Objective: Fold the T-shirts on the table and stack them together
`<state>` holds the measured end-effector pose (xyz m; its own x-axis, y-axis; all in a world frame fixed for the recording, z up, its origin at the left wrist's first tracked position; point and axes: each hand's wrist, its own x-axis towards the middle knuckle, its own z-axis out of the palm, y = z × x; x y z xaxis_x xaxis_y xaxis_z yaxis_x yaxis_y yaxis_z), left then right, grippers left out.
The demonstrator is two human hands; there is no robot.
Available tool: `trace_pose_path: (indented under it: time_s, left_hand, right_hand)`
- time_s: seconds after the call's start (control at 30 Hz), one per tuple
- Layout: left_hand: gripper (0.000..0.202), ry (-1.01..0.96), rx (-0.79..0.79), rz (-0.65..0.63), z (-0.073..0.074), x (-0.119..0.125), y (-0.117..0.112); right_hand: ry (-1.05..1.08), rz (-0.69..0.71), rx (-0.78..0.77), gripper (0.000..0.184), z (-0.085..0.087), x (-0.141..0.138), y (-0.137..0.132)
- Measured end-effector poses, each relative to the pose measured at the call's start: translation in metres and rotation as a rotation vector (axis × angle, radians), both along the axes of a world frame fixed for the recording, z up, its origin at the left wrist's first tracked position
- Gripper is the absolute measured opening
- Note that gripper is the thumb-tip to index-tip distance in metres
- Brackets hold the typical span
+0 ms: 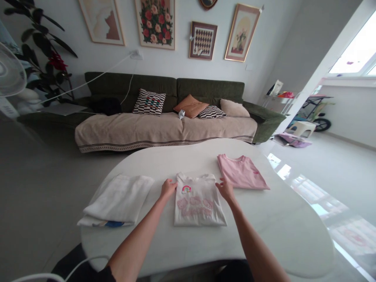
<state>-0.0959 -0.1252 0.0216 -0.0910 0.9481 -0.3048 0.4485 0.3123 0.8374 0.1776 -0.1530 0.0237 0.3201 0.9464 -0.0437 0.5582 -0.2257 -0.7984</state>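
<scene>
A folded white T-shirt (199,197) with a small rainbow and pink printed figures lies flat on the white table (167,250), directly in front of me. At its upper left edge, my left hand (169,188) has its fingers closed on the fabric. Across from it, my right hand (225,189) pinches the upper right edge near the collar. A folded pink T-shirt (242,172) lies beyond my right hand, close to its fingers. To the left of my left arm rests a folded white garment (120,199) with a bit of blue at its lower edge.
Behind the table stands a dark green sofa (205,90) with a beige cover (132,131) and several cushions. A white fan (10,72) and a leafy plant (41,43) are at the left. A white stool (302,127) stands on the floor at the right.
</scene>
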Motion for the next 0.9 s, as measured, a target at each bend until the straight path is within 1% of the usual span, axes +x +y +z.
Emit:
trace_pose_path:
  time_s: [0.1, 0.13, 0.23, 0.33, 0.43, 0.57, 0.7, 0.77, 0.83, 0.9]
  left_hand:
    - [0.013, 0.123, 0.046, -0.043, -0.010, -0.001, -0.031]
    - [0.009, 0.154, 0.058, -0.063, -0.012, -0.002, -0.044]
    - [0.008, 0.209, 0.076, -0.115, -0.015, -0.004, -0.079]
    - [0.010, 0.204, 0.069, -0.160, -0.018, -0.006, -0.099]
    - [0.008, 0.163, 0.047, -0.171, -0.022, -0.009, -0.104]
    - [0.012, 0.107, -0.009, -0.179, -0.027, -0.018, -0.103]
    - [0.014, 0.045, -0.068, -0.211, -0.025, -0.025, -0.105]
    - [0.015, 0.028, -0.090, -0.222, -0.023, -0.027, -0.108]
    - [0.016, 0.009, -0.115, -0.234, -0.022, -0.029, -0.110]
    - [0.016, -0.014, -0.145, -0.240, -0.022, -0.029, -0.109]
  right_hand:
    - [-0.144, 0.002, -0.072, 0.014, -0.016, -0.002, -0.039]
    - [-0.181, 0.005, -0.096, 0.013, -0.020, -0.003, -0.053]
    - [-0.262, -0.002, -0.136, 0.013, -0.030, -0.007, -0.085]
    - [-0.298, -0.003, -0.128, 0.015, -0.030, -0.009, -0.099]
    - [-0.311, -0.008, -0.113, 0.019, -0.027, -0.007, -0.106]
    - [-0.350, -0.015, -0.127, 0.016, -0.026, -0.004, -0.115]
    - [-0.381, -0.017, -0.137, 0.017, -0.030, -0.009, -0.120]
    - [-0.381, -0.002, -0.143, 0.013, -0.031, -0.012, -0.122]
    - [-0.366, 0.023, -0.146, 0.009, -0.032, -0.011, -0.123]
    - [-0.346, 0.032, -0.153, 0.008, -0.031, -0.007, -0.122]
